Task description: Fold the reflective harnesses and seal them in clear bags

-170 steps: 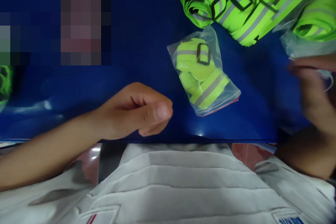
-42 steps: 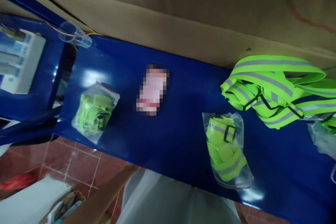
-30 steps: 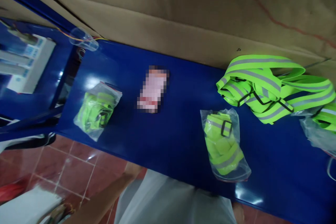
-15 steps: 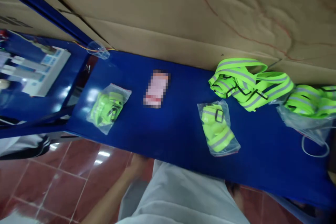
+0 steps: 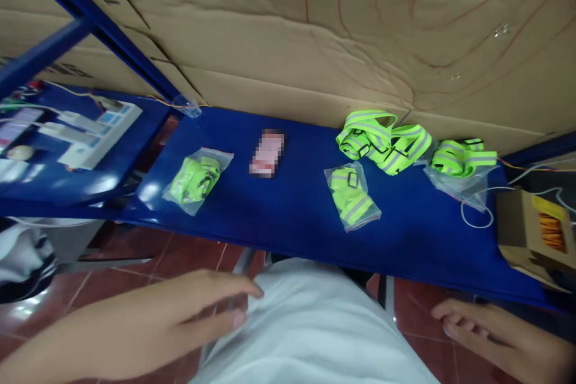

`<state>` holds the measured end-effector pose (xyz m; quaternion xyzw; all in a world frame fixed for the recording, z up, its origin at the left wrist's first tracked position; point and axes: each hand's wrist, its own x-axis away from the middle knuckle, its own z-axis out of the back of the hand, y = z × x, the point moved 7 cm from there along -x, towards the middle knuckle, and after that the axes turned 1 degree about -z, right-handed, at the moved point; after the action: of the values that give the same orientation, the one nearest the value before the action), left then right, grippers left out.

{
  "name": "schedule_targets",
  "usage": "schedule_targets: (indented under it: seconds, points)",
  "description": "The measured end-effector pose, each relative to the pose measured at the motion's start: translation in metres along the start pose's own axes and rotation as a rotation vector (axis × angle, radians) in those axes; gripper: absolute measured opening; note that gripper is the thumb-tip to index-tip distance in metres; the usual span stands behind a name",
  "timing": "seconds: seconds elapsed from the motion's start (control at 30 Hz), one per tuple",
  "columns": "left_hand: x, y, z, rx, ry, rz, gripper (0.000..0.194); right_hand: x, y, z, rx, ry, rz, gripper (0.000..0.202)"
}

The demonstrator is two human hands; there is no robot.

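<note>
In the head view my left hand (image 5: 204, 306) is below the front edge of the blue table (image 5: 288, 210), beside my light-coloured clothing. Its thumb and fingers are apart and hold nothing. My right hand (image 5: 481, 324) hovers lower right, off the table, fingers loosely bent and nothing visible in them. On the table, a bagged yellow-green reflective strap (image 5: 195, 180) lies left and another bagged strap (image 5: 353, 195) lies right of centre. Behind the latter is a loose reflective strap (image 5: 382, 141) with black buckles. Farther right, a coiled strap (image 5: 456, 159) rests on a clear plastic bag (image 5: 468, 189).
A blurred-out pink rectangular item (image 5: 267, 153) lies mid-table. A clear cup (image 5: 186, 106) is at the back left. Cardboard (image 5: 270, 42) walls the back. A cardboard box (image 5: 531, 234) stands at right, near a white cable (image 5: 477, 225). A power strip (image 5: 105, 135) sits on the left table.
My left hand has risen from the table's front edge into fuller view, and my right hand has come out to the right. The camera view has shifted; the straps lie as before.
</note>
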<state>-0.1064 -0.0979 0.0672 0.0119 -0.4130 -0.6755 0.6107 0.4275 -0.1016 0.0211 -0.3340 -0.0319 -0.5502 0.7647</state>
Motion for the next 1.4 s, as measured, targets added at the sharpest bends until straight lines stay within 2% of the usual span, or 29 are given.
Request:
schedule_targets:
  seconds: [0.03, 0.07, 0.17, 0.2, 0.27, 0.3, 0.37, 0.4, 0.43, 0.53, 0.6, 0.63, 0.7, 0.73, 0.77, 0.83, 0.9, 0.97, 1.03, 1.1, 1.17, 1.23, 1.4]
  points:
    - [-0.003, 0.011, 0.001, 0.025, -0.088, -0.064, 0.038, -0.007, -0.008, 0.008, 0.031, -0.018, 0.042, 0.028]
    - [-0.011, 0.019, 0.007, 0.056, -0.050, -0.113, 0.039, -0.019, -0.021, 0.014, 0.054, -0.014, 0.099, 0.030]
    - [-0.053, 0.038, 0.018, 0.071, 0.234, -0.227, 0.040, -0.071, -0.062, 0.030, 0.057, 0.076, 0.237, 0.035]
    - [-0.070, 0.046, 0.015, 0.074, 0.282, -0.295, 0.039, -0.088, -0.075, 0.035, 0.035, 0.137, 0.295, 0.034]
    - [-0.104, 0.070, -0.001, 0.076, 0.204, -0.515, 0.037, -0.118, -0.090, 0.051, -0.035, 0.338, 0.383, 0.025]
    - [-0.120, 0.081, -0.007, 0.056, 0.183, -0.602, 0.038, -0.129, -0.092, 0.060, -0.070, 0.446, 0.410, 0.021]
    - [-0.150, 0.100, -0.014, -0.120, 0.260, -0.711, 0.052, -0.151, -0.089, 0.071, -0.099, 0.592, 0.437, 0.019]
    - [-0.163, 0.109, -0.021, -0.237, 0.277, -0.758, 0.071, -0.163, -0.085, 0.071, -0.120, 0.596, 0.433, 0.020]
    - [-0.176, 0.117, -0.032, -0.354, 0.251, -0.810, 0.085, -0.176, -0.082, 0.067, -0.146, 0.547, 0.439, 0.022]
    - [-0.208, 0.127, -0.064, -0.540, 0.152, -0.911, 0.092, -0.209, -0.075, 0.043, -0.302, 0.327, 0.456, 0.029]
    - [-0.225, 0.125, -0.076, -0.467, 0.131, -0.904, 0.082, -0.220, -0.075, 0.030, -0.318, 0.304, 0.471, 0.033]
    - [-0.230, 0.122, -0.080, -0.358, 0.111, -0.902, 0.073, -0.223, -0.076, 0.024, -0.318, 0.299, 0.475, 0.033]
    - [-0.238, 0.112, -0.075, 0.030, 0.099, -0.876, 0.053, -0.224, -0.081, 0.015, -0.321, 0.301, 0.489, 0.034]
    - [-0.239, 0.107, -0.072, 0.114, 0.132, -0.875, 0.049, -0.223, -0.084, 0.013, -0.325, 0.307, 0.497, 0.036]
    - [-0.239, 0.102, -0.068, 0.168, 0.159, -0.874, 0.049, -0.222, -0.088, 0.011, -0.324, 0.316, 0.508, 0.040]
    - [-0.238, 0.092, -0.057, 0.314, 0.233, -0.846, 0.062, -0.219, -0.095, 0.010, -0.339, 0.358, 0.521, 0.067]
    - [-0.239, 0.084, -0.048, 0.481, 0.270, -0.778, 0.069, -0.221, -0.103, 0.012, -0.452, 0.388, 0.531, 0.083]
    - [-0.242, 0.082, -0.044, 0.633, 0.242, -0.721, 0.065, -0.232, -0.109, 0.010, -0.659, 0.391, 0.501, 0.077]
    - [-0.247, 0.083, -0.045, 0.750, 0.167, -0.679, 0.070, -0.248, -0.111, 0.005, -0.866, 0.409, 0.410, 0.059]
    - [-0.251, 0.082, -0.045, 0.841, 0.137, -0.619, 0.075, -0.262, -0.112, -0.005, -0.971, 0.438, 0.310, 0.044]
    - [-0.254, 0.078, -0.046, 0.909, 0.134, -0.533, 0.067, -0.269, -0.112, -0.014, -0.975, 0.457, 0.247, 0.036]
    - [-0.256, 0.074, -0.051, 0.969, 0.094, -0.440, 0.053, -0.270, -0.106, -0.019, -0.970, 0.476, 0.195, 0.037]
    - [-0.264, 0.064, -0.062, 1.156, -0.006, -0.258, 0.043, -0.269, -0.084, -0.010, -0.925, 0.516, 0.120, 0.046]
